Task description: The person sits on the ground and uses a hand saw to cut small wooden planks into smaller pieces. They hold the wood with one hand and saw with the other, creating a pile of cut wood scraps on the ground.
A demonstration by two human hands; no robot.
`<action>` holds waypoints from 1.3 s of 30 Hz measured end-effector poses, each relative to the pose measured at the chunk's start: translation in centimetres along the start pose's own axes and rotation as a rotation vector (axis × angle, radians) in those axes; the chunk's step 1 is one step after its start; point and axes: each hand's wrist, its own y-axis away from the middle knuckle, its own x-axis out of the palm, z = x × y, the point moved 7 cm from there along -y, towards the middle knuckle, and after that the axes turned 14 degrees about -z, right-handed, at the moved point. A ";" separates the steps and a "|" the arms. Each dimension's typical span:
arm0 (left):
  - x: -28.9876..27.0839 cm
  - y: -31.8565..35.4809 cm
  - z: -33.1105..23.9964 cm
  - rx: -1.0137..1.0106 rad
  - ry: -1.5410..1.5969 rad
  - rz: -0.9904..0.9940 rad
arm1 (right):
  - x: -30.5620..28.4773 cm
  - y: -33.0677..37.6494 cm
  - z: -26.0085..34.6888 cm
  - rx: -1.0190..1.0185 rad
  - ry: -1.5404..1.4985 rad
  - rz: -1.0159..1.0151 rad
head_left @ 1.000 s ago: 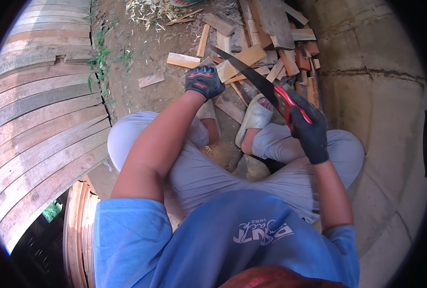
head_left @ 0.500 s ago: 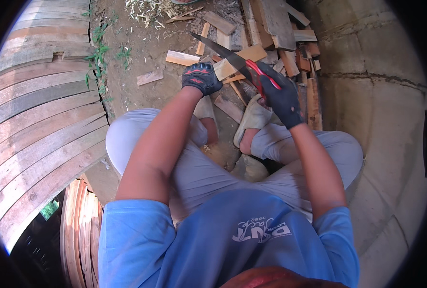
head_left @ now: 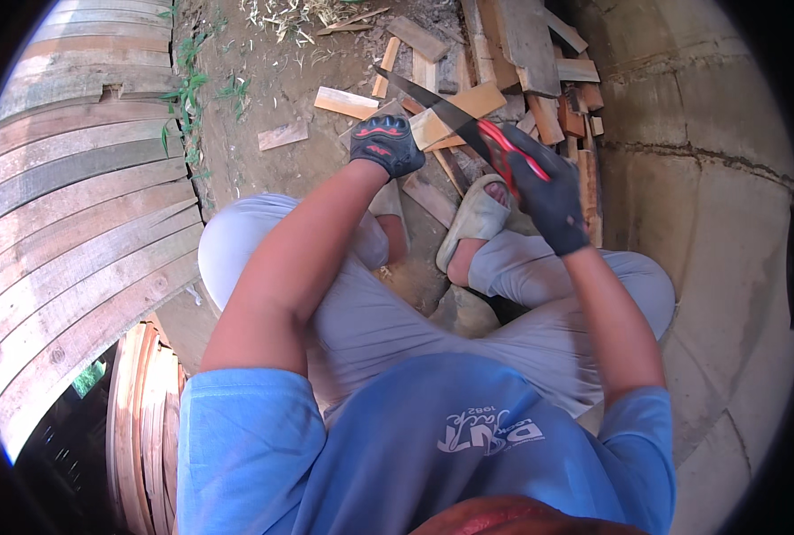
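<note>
My right hand (head_left: 548,196), in a black glove, is wrapped round the red handle of a handsaw (head_left: 439,109). The saw's dark blade slants up and to the left, lying across a pale wooden board (head_left: 482,101). At the board's left end my left hand (head_left: 386,145), in a black glove with red trim, is closed, knuckles up. Its fingertips are hidden, but it grips the board there. My sandalled feet are just below the board.
Offcuts and planks (head_left: 530,53) lie heaped beyond and to the right of the board. Loose wood pieces (head_left: 345,102) and shavings (head_left: 299,18) are scattered on the dirt. Stacked planks (head_left: 76,196) line the left, and a concrete wall (head_left: 682,178) rises on the right.
My right hand has drawn back toward me and to the right, pulling the saw along the board. My left hand stays at the board's end; the whole view has shifted slightly.
</note>
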 end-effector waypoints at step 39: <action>-0.9 0.0 -0.8 -0.002 -0.044 -0.049 | 11.4 -7.6 -2.1 0.041 -0.043 -0.006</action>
